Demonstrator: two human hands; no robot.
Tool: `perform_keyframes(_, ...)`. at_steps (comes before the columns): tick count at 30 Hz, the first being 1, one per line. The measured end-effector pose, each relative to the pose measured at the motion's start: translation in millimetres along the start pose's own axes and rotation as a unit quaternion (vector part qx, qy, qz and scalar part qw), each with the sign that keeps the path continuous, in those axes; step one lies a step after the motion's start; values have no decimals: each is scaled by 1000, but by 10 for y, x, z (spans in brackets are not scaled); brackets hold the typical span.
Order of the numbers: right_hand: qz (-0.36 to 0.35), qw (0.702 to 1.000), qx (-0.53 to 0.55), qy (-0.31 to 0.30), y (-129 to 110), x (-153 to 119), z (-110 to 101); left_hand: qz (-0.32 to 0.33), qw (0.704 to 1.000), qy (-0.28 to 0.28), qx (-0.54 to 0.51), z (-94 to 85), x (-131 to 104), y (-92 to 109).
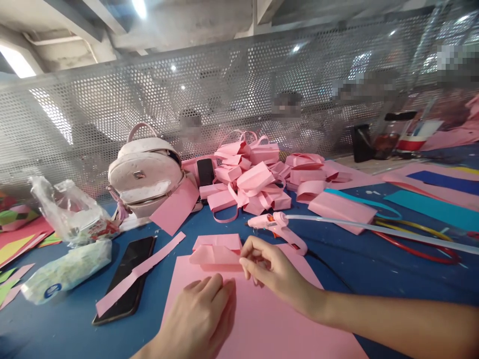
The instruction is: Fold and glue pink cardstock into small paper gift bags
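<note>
A small folded pink paper piece (pixel 217 255), shaped like a little bag body with an open flap, lies at the far edge of a large pink paper sheet (pixel 277 324). My right hand (pixel 275 271) is at its right end, with thumb and forefinger closed together on the edge. Just in front of the folded piece, my left hand (pixel 200 314) rests over the sheet with its fingers curled in; their tips are hidden, so what they hold, if anything, does not show. A pink hot glue gun (pixel 279 227) with a long glue stick (pixel 359 229) lies beyond my right hand.
Several folded pink paper bags (pixel 254 179) are heaped at the back, beside a pale backpack (pixel 145 169). On the left are a phone (pixel 129 279), a paper strip (pixel 145 269) across it and a tissue pack (pixel 69 269). Blue strips (pixel 437 209) lie right. A perforated metal screen (pixel 232 89) stands behind.
</note>
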State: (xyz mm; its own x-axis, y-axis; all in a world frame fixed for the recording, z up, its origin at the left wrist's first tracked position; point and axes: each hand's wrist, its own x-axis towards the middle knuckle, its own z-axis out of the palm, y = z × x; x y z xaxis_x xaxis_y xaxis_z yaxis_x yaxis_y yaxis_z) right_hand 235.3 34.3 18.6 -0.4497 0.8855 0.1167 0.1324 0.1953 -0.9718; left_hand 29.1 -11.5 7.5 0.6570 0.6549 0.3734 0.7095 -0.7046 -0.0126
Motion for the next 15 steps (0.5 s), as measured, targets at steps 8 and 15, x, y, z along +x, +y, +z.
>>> perform_keyframes(8,-43,996,59,47,-35,11,-6,48,997,20,-55,-57,31,-110)
perform_keyframes(15,-126,988,33,85,-283,-2,-75,78,972,-189,-113,-185,59,-373)
